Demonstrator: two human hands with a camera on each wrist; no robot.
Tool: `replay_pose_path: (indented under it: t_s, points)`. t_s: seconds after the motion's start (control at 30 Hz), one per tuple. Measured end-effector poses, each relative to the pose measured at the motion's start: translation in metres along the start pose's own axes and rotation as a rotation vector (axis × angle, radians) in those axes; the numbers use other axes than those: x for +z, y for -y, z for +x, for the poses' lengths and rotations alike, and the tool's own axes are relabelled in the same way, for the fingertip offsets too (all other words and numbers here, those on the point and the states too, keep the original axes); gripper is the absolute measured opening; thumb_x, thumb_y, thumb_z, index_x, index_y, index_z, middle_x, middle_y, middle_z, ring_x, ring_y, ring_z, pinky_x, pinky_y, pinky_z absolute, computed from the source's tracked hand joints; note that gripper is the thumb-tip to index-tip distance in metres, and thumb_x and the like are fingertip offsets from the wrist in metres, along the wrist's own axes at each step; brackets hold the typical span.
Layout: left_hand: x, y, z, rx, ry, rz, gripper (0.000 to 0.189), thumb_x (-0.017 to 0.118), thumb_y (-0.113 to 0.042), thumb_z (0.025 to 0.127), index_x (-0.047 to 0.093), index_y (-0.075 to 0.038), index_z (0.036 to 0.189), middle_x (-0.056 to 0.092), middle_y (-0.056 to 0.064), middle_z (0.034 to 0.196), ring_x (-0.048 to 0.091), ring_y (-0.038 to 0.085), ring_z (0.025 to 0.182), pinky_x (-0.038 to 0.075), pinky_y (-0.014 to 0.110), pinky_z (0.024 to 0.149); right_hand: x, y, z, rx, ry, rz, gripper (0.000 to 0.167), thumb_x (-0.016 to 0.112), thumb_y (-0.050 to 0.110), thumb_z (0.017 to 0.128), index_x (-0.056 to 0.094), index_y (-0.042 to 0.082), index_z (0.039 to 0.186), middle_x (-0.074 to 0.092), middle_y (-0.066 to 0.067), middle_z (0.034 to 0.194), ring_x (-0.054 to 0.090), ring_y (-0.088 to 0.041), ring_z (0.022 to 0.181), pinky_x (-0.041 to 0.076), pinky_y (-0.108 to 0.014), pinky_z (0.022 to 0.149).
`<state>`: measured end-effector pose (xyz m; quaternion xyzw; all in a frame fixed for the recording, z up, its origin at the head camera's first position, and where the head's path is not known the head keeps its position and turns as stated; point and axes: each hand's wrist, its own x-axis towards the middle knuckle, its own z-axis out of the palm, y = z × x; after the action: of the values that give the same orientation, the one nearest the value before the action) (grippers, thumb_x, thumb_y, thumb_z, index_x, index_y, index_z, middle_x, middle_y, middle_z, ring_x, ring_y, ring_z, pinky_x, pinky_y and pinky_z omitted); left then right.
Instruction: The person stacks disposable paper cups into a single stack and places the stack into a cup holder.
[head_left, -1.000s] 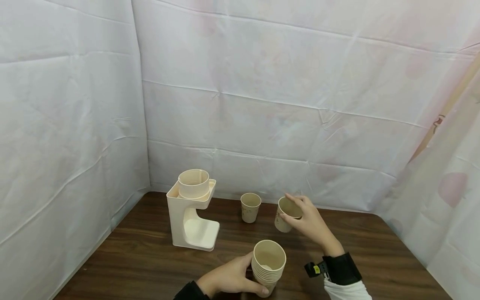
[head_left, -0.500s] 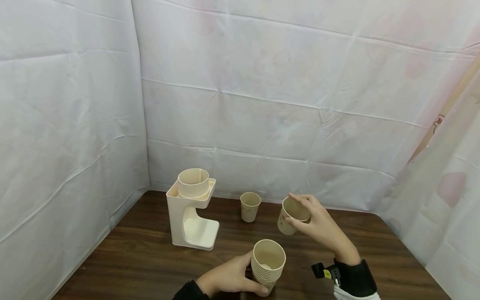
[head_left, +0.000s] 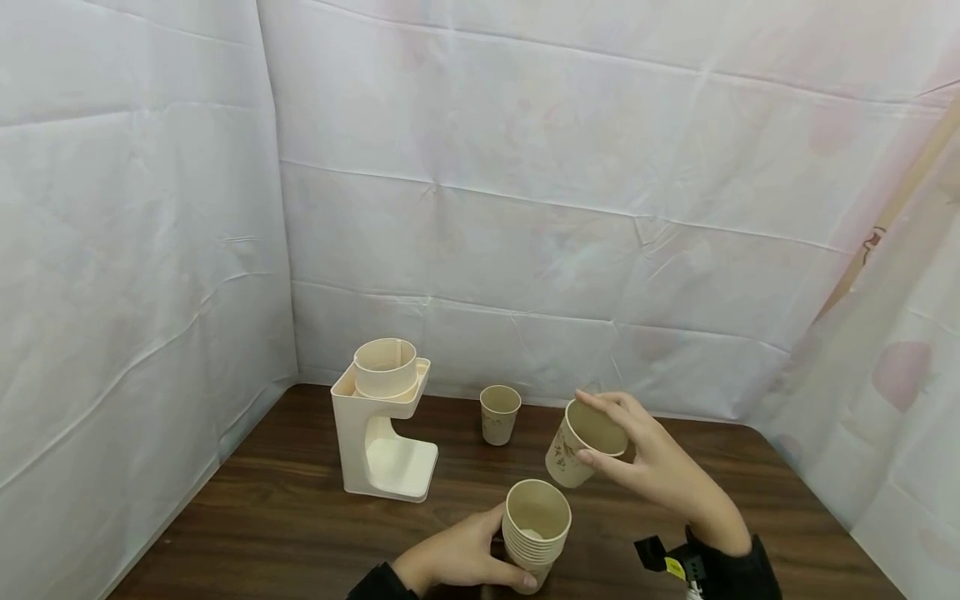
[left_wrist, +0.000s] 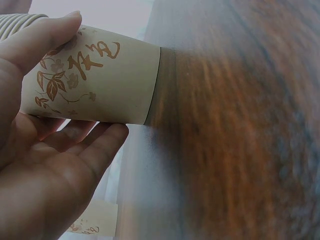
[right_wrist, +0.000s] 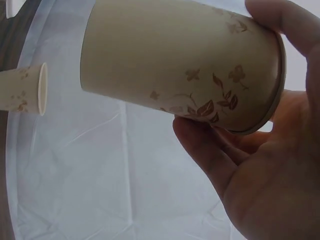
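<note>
My left hand (head_left: 468, 552) grips a stack of nested beige paper cups (head_left: 537, 521) near the table's front; the left wrist view shows the brown flower print on the lowest cup (left_wrist: 115, 75), its base at the wood. With thumb and fingers near the rim, my right hand (head_left: 648, 454) holds a single paper cup (head_left: 567, 457), tilted, its mouth turned toward the right. In the right wrist view this cup (right_wrist: 165, 55) hangs off the table. Another paper cup (head_left: 498, 421) stands upright at the back, apart from both hands.
A cream-coloured stand (head_left: 352, 442) with a round open holder (head_left: 386, 379) on top and a flat foot is at the left. Pale curtains (head_left: 465, 250) enclose the dark wooden table (head_left: 262, 517) at the back and sides.
My right hand has lifted its cup and drawn it toward me and slightly right, tilting it. The left hand and the stack have stayed in place.
</note>
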<state>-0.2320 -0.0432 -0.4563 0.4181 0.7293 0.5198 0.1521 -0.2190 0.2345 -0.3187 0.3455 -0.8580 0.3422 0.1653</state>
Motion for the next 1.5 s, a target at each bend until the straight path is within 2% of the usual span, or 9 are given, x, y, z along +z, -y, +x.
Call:
replay_pose_path:
  t_s: [0.13,0.4,0.6,0.8,0.97,1.13,1.23,1.33,1.5]
  points:
    - [0.001,-0.001,0.000,-0.001,-0.005,0.011,0.067,0.084,-0.024,0.083,0.047,-0.021,0.140,0.063,-0.012,0.123,0.056,0.007,0.117,0.043,0.029,0.100,-0.002,0.009,-0.002,-0.028,0.009,-0.001,0.070,0.077,0.017,0.091,0.043,0.023,0.152,0.047,-0.001,0.138,0.055,-0.019,0.108,0.053,-0.028,0.070]
    - [0.000,-0.001,0.000,-0.021,0.003,0.005,0.066,0.084,-0.026,0.084,0.047,-0.024,0.139,0.062,-0.013,0.124,0.055,0.006,0.118,0.042,0.029,0.101,-0.001,0.019,-0.005,-0.090,0.045,0.023,0.072,0.078,0.014,0.090,0.043,0.019,0.152,0.047,0.000,0.140,0.056,-0.017,0.112,0.054,-0.029,0.076]
    - [-0.001,-0.002,0.000,-0.020,0.009,-0.011,0.066,0.083,-0.023,0.084,0.047,-0.021,0.140,0.062,-0.011,0.125,0.057,0.006,0.116,0.044,0.028,0.099,0.004,0.025,-0.004,-0.118,0.086,0.019,0.069,0.077,0.015,0.091,0.044,0.018,0.151,0.044,0.000,0.144,0.052,-0.018,0.120,0.053,-0.031,0.082]
    - [-0.001,-0.005,-0.001,-0.020,0.009,-0.022,0.063,0.083,-0.021,0.084,0.048,-0.022,0.137,0.063,-0.013,0.122,0.058,0.006,0.114,0.046,0.027,0.096,0.013,0.026,-0.001,-0.120,0.101,-0.036,0.065,0.074,0.022,0.093,0.044,0.021,0.151,0.044,0.004,0.144,0.045,-0.017,0.132,0.044,-0.033,0.101]
    - [-0.001,-0.006,0.000,-0.031,0.015,-0.039,0.063,0.082,-0.021,0.085,0.048,-0.023,0.137,0.063,-0.013,0.122,0.058,0.006,0.114,0.046,0.027,0.096,0.019,0.027,0.001,-0.152,0.119,-0.017,0.065,0.074,0.023,0.094,0.044,0.020,0.151,0.045,0.004,0.143,0.045,-0.018,0.132,0.039,-0.031,0.105]
    - [-0.001,-0.004,0.001,-0.029,0.018,-0.032,0.064,0.082,-0.021,0.085,0.047,-0.023,0.138,0.062,-0.013,0.124,0.058,0.006,0.114,0.046,0.027,0.096,0.025,0.026,0.000,-0.134,0.184,0.012,0.064,0.071,0.028,0.096,0.042,0.023,0.152,0.043,0.003,0.142,0.047,-0.016,0.126,0.045,-0.031,0.097]
    - [-0.001,-0.004,0.000,-0.028,0.018,-0.028,0.064,0.082,-0.021,0.085,0.047,-0.023,0.138,0.062,-0.013,0.124,0.058,0.006,0.115,0.046,0.027,0.097,0.030,0.025,0.000,-0.100,0.221,0.062,0.065,0.070,0.029,0.097,0.039,0.024,0.154,0.042,0.001,0.137,0.056,-0.010,0.100,0.052,-0.027,0.078]
    - [-0.001,-0.003,0.001,-0.034,0.024,-0.042,0.064,0.082,-0.022,0.085,0.047,-0.022,0.139,0.062,-0.013,0.125,0.058,0.006,0.114,0.046,0.027,0.096,0.033,0.024,-0.001,-0.055,0.253,0.113,0.065,0.070,0.030,0.097,0.039,0.027,0.154,0.042,-0.001,0.132,0.054,-0.009,0.082,0.052,-0.024,0.063]
    - [-0.001,-0.002,0.002,-0.030,0.047,-0.074,0.065,0.080,-0.022,0.087,0.044,-0.020,0.141,0.061,-0.011,0.126,0.058,0.006,0.114,0.047,0.026,0.096,0.037,0.022,0.000,-0.024,0.307,0.119,0.064,0.073,0.037,0.094,0.043,0.030,0.150,0.043,0.000,0.130,0.057,-0.020,0.093,0.054,-0.026,0.065]
